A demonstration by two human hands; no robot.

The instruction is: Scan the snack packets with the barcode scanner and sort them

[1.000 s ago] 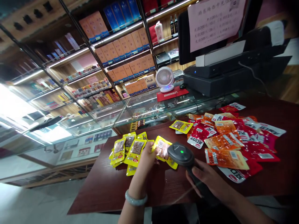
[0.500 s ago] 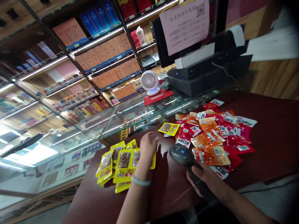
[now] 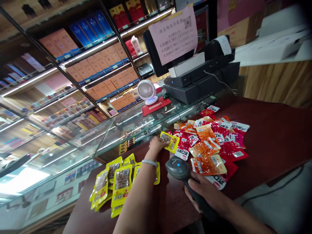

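My left hand [image 3: 156, 145], with a pale bangle at the wrist, pinches the near edge of a yellow snack packet [image 3: 173, 143] beside the mixed pile. My right hand [image 3: 200, 190] is wrapped round the handle of a black barcode scanner [image 3: 178, 167], whose head shows a small blue light. Right of the scanner lies a heap of red snack packets [image 3: 232, 151] and orange snack packets [image 3: 209, 164]. Under and left of my left forearm is a stack of yellow snack packets [image 3: 122, 182], partly hidden by the arm.
The packets lie on a dark red wooden counter [image 3: 273, 139]. Behind it runs a glass display case [image 3: 138, 123] with a white fan [image 3: 146, 91] on a red mat. A monitor with a pink notice [image 3: 174, 35] and a dark cash drawer [image 3: 202, 84] stand at the back.
My left hand has reached forward from above the yellow stack and taken hold of the single yellow packet. The right hand still holds the scanner. The view has shifted slightly.
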